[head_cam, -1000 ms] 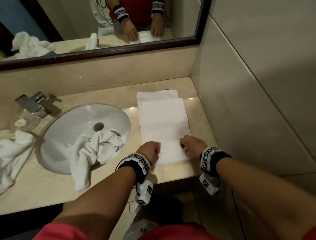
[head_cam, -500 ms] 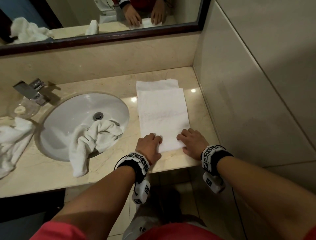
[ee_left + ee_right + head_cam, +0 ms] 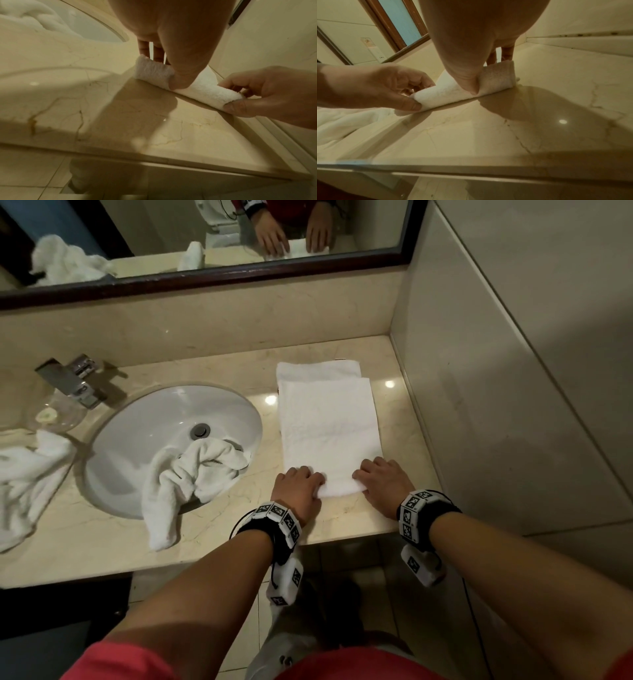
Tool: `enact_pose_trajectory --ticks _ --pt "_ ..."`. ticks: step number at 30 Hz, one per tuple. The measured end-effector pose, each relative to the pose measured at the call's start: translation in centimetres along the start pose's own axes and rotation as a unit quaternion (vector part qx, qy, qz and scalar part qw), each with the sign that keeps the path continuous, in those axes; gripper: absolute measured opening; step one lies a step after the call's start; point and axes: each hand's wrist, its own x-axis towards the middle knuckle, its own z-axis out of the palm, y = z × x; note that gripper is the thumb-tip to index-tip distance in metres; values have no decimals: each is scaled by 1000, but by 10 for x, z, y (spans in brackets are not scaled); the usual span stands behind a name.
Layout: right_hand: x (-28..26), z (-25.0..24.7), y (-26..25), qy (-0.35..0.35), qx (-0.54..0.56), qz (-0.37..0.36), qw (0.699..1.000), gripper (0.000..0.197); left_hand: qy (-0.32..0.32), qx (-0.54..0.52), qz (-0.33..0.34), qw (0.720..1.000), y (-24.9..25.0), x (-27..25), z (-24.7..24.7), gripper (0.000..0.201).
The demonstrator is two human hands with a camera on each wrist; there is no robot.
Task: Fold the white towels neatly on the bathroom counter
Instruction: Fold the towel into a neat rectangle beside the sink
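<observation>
Head view: the left hand (image 3: 298, 491) and the right hand (image 3: 385, 486) are set on the near end of a long white terry towel (image 3: 327, 426), one at each near corner. In both wrist views that near edge is seen rolled or doubled into a thick soft lip, and each hand pinches it, the thumb (image 3: 181, 75) pressed against the front of the roll and the fingers curled over its top. Neither hand is spread flat.

The towel is laid lengthwise on the beige marble counter (image 3: 404, 419), between the round white basin (image 3: 137, 433) and the tiled side wall (image 3: 513, 371), with its far end overlapping a second folded white towel (image 3: 318, 369) near the backsplash. A crumpled white towel (image 3: 191, 474) hangs out of the basin, and another crumpled one (image 3: 24, 474) lies at the counter's left end.

The cloth is judged light, limp and thick, so it should sag wherever it is not supported, while the polished stone looks slick enough for it to slide. A hold at both corners of the folded edge, kept level, is judged best, so that the layers are carried over together and the sides stay aligned.
</observation>
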Motion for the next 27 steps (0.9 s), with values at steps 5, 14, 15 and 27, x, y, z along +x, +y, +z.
enact_pose_trajectory --ticks 5,14,15,27 --pt "0 -7 0 -31 41 1 999 33 -55 -39 19 998 -4 4 -9 36" --pt "9 -26 14 -145 148 53 977 31 -166 -95 -20 981 -11 26 -30 17" --pt "13 -27 16 -150 158 57 974 29 -175 -96 -15 980 -12 30 -31 17" --pt "47 -25 27 -142 127 57 980 27 -191 -81 7 978 -26 64 -33 29"
